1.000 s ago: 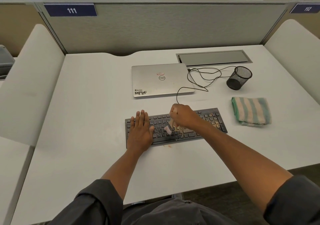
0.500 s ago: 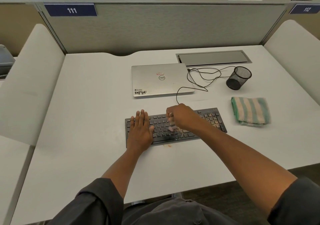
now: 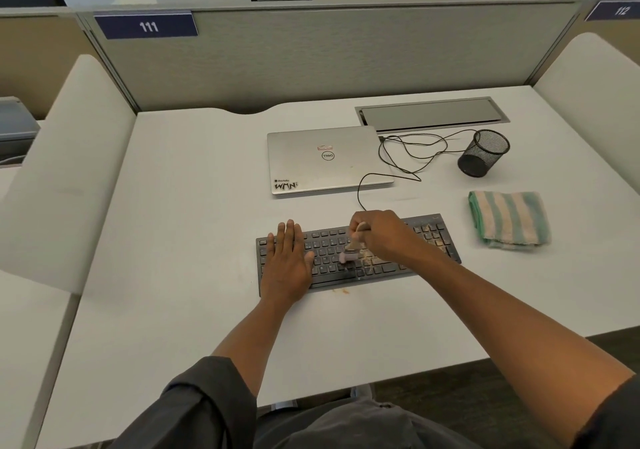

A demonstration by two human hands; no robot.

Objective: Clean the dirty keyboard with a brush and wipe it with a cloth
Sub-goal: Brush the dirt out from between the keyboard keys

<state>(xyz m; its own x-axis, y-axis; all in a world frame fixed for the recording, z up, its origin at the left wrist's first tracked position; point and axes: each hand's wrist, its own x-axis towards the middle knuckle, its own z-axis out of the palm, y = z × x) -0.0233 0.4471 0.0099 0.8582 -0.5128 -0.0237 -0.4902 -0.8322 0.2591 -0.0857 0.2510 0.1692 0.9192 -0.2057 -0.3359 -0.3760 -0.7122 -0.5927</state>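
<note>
Head view, working outward from the body: the white desk surface (image 3: pixel 180 310) carries a flat dark-grey plastic keyboard (image 3: pixel 349 258) close to the near edge, with pale crumbs over its middle and right-hand keys and a few orange specks on the surface just in front. Left hand (image 3: pixel 285 265) lies flat on the left end, fingers straight, no grip on anything, just pinning it. Right hand (image 3: pixel 377 234) has its grip closed around the pale wooden handle of a small brush (image 3: pixel 351 249) whose purplish bristle head is down on the middle rows (head's a bit blurry, so can't tell bristle details).

My take: that keyboard is light and stiff and would skate around under brush strokes, so pressing down on a clean end is the right hold. Keycaps probably pop off if you scrub hard, so light flicks. Brush weighs next to nothing, holding it low on the handle gives control.

Further right, well apart, sits a folded green-and-cream striped cloth (image 3: pixel 507 218), soft and floppy, best grabbed as a bunch. Beyond: closed silver laptop (image 3: pixel 325 161), loose black cable (image 3: pixel 408 157), tipped black mesh cup (image 3: pixel 483 152).
</note>
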